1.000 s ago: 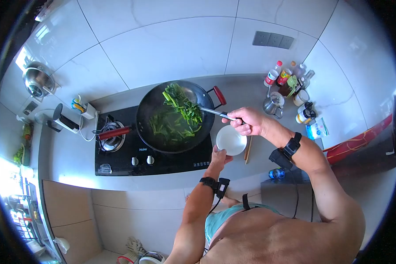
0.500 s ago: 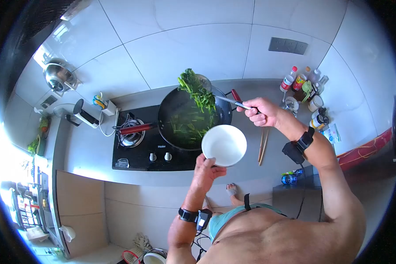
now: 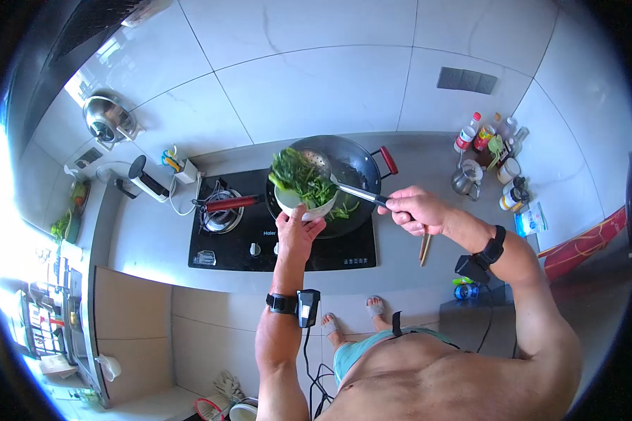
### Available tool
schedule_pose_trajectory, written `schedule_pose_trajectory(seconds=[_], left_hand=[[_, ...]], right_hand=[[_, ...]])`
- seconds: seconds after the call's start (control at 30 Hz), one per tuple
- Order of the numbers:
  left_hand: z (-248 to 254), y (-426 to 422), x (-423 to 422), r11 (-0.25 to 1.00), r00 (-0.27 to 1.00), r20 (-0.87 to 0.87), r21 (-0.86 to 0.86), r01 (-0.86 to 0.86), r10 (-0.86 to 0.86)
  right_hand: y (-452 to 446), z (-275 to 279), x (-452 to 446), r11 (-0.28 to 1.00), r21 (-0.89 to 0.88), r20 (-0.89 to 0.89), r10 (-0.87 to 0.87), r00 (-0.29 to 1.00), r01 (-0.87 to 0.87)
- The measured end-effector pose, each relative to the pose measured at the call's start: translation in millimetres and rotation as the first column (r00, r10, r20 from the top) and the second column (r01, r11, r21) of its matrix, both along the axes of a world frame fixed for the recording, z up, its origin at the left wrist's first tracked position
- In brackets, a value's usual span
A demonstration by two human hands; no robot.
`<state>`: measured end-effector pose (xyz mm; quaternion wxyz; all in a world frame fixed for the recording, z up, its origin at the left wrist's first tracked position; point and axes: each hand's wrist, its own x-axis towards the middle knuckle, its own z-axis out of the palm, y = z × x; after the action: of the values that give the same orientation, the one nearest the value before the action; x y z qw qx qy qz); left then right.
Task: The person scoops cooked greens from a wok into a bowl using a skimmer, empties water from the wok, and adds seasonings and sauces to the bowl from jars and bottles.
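Note:
My left hand (image 3: 300,231) is closed on the lower near side of a white bowl (image 3: 321,211), which it holds over the front of the wok (image 3: 358,158). In my right hand (image 3: 419,210) is the dark handle of a metal slotted skimmer (image 3: 358,192). The perforated head of the skimmer is at the bowl's far rim, partly covered by a heap of cooked leafy greens (image 3: 298,175). These greens lie over the bowl and hide most of its inside. More greens (image 3: 344,208) show in the wok just right of the bowl.
The wok stands on a black gas hob (image 3: 242,256), its red handle (image 3: 232,203) pointing left. Chopsticks (image 3: 425,250) lie on the counter near my right hand. Bottles (image 3: 467,135), jars and a metal pitcher (image 3: 466,184) stand at the right; an electric kettle (image 3: 147,184) stands left.
The bowl has moved left and away from me, under the greens. The skimmer's head has come down to the bowl's rim, and the greens now rest over the bowl.

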<state>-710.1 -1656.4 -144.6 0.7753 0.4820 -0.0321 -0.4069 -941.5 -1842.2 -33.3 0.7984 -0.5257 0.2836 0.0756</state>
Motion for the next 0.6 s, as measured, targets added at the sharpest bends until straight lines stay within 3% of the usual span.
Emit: schedule_pose_trajectory(seconds=[0.03,0.07,0.1,0.13,0.23,0.33,0.43,0.53,0.6], left_hand=[[3,3,-1,0.999,0.999,0.002,0.001,-0.035,0.035],[4,5,1,1.000,1.000,0.008,0.016,-0.023,0.023],[6,7,3,0.999,1.000,0.013,0.030,-0.010,0.010],[7,8,4,0.999,1.000,0.019,0.045,0.001,-0.002],[11,8,0,0.996,0.996,0.085,0.086,-0.026,0.019],[16,10,-2,0.996,0.993,0.121,0.088,-0.020,0.009],[18,11,-3,0.994,0.993,0.117,0.107,-0.017,0.004],[9,12,0,0.998,0.993,0.111,0.064,0.018,-0.025],[8,12,-1,0.998,0.994,0.106,0.062,0.029,-0.035]], right_hand=[[-6,-9,-2,0.998,-0.051,-0.003,0.043,0.999,-0.043],[-6,-12,-2,0.921,-0.380,0.024,0.101,0.995,-0.085],[-5,-15,-2,0.738,-0.667,0.030,0.164,0.986,-0.103],[-4,-17,-3,0.469,-0.878,0.014,0.226,0.974,-0.096],[3,-24,-15,-0.012,-0.999,0.042,0.292,0.956,0.047],[11,-23,-25,-0.203,-0.979,-0.023,0.249,0.968,0.029],[6,-31,-36,-0.238,-0.971,-0.058,0.219,0.974,-0.004],[-3,-30,-34,-0.113,-0.966,0.193,0.279,0.941,0.232],[-4,-26,-32,-0.073,-0.961,0.242,0.254,0.937,0.268]])
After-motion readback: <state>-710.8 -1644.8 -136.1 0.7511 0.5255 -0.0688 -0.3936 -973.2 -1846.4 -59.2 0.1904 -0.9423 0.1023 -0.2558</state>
